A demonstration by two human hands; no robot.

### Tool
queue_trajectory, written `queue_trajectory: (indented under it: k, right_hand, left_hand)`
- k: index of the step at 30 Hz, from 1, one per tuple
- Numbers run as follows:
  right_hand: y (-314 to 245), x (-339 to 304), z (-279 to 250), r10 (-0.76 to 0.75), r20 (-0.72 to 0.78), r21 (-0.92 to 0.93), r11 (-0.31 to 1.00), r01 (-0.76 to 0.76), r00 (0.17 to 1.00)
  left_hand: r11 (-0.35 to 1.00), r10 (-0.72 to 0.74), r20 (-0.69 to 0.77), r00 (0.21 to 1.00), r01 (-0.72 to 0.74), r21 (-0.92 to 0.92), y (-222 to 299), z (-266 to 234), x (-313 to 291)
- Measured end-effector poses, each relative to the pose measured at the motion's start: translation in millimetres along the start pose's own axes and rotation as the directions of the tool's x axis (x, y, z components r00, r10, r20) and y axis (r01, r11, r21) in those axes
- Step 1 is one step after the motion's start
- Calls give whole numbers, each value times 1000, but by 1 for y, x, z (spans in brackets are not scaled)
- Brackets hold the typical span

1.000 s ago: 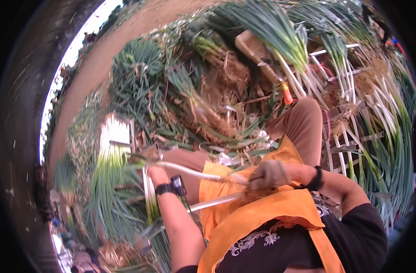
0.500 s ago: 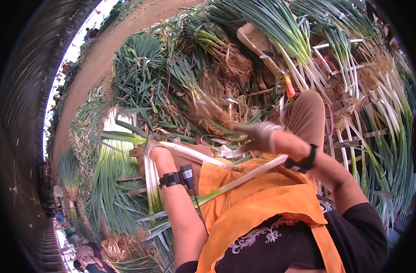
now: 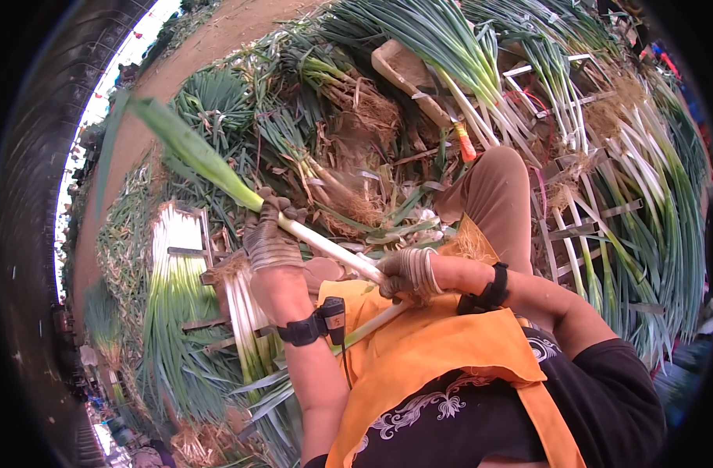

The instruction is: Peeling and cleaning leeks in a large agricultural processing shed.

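In a striped work glove, my left hand point(image 3: 273, 238) is closed around a long green onion point(image 3: 325, 246). Its green leaves rise to the upper left and its white shaft slants down to the right. My right hand point(image 3: 409, 274), also gloved, is closed at the root end of that onion, and the fingers cover the tip. A second green onion point(image 3: 380, 320) lies across the orange apron point(image 3: 426, 351) on my lap, partly hidden below my right hand. Beside my left forearm, several white-stemmed onions point(image 3: 245, 308) lie in a bundle.
Cleaned onions lie in a metal rack point(image 3: 186, 251) at left. Untrimmed onions with brown roots point(image 3: 372, 109) are heaped ahead. A wooden stool-like piece point(image 3: 399, 74) and an orange-handled tool point(image 3: 465, 144) lie beyond my knee point(image 3: 493, 187). More onions rest on metal frames point(image 3: 583, 232) at right.
My right hand has come down and left, from open and blurred to closed at the onion's root end. My left hand has tilted the onion, with its leaves now higher up.
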State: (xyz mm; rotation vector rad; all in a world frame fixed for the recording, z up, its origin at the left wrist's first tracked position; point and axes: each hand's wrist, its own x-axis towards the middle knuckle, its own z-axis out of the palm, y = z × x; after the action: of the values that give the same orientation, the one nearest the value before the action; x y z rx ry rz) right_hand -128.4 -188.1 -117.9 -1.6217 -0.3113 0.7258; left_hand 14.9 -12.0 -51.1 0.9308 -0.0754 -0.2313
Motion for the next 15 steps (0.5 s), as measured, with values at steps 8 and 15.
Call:
queue_trajectory:
  k: [8, 15]
  right_hand:
    - [-23, -34, 6, -285, -160, -661, 742, 112, 945]
    - [-33, -33, 1, 162, -103, -441, 877, -191, 981]
  left_hand:
    - [877, 245, -229, 942, -116, 466, -13, 22, -15]
    - [883, 208, -279, 937, -57, 466, -5, 47, -26]
